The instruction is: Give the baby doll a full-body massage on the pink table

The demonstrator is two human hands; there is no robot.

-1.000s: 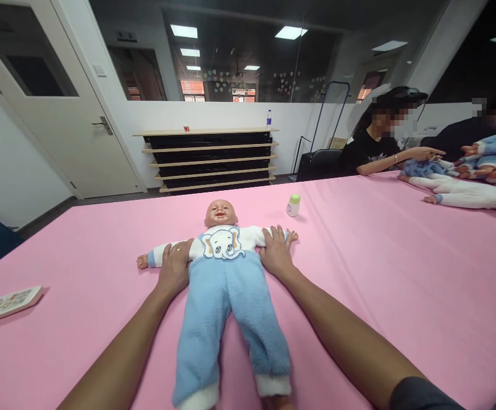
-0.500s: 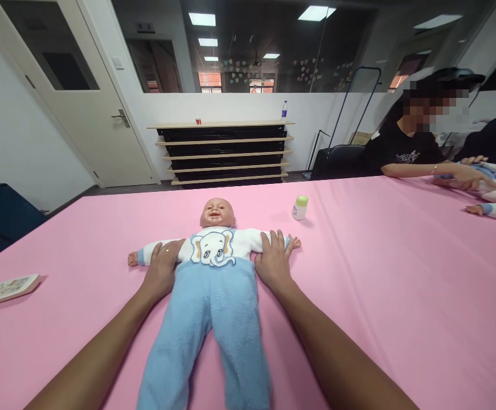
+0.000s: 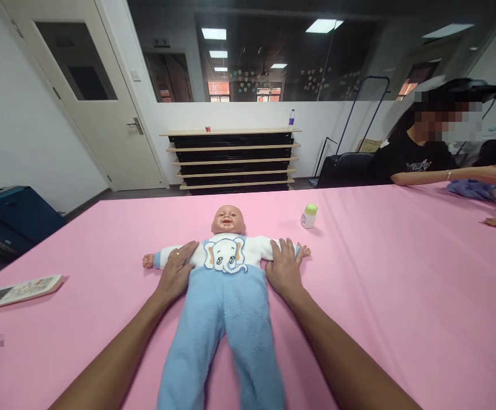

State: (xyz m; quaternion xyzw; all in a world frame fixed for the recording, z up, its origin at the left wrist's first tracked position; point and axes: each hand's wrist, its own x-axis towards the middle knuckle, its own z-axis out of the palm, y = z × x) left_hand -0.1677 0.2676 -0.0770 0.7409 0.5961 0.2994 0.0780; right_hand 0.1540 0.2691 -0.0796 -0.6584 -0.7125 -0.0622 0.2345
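Doll (image 3: 224, 299): face up on the pink table (image 3: 371, 285), centre of frame, head (image 3: 228, 220) toward the top, arms spread wide, legs running out at the bottom edge; feet not visible.

Left hand (image 3: 176, 272) lies over the sleeve (image 3: 166, 255) at picture left, fingers close together. Right hand (image 3: 284, 267) lies over the opposite sleeve (image 3: 265, 247), fingers slightly apart. Thumbs mostly hidden; cannot tell whether either hand grips or merely rests.

Handling, est.: fairly light for its length; weight not readable from the view. Trousers (image 3: 222, 285) look fleecy, so soft, good friction, but cloth may slide over the body beneath. Head and doll hands look smooth and firm, probably plastic or vinyl: more slippery, little give. Not judged fragile; arm and neck joints likely the weak points.

Best hold, est.: both sides of the trunk, below the arms, near the elephant patch (image 3: 225, 256); head supported if it proves loose. Lifting by the sleeves alone would probably let the trunk sag.

Nearby: bottle (image 3: 309, 217), right of the head, apart from the doll.
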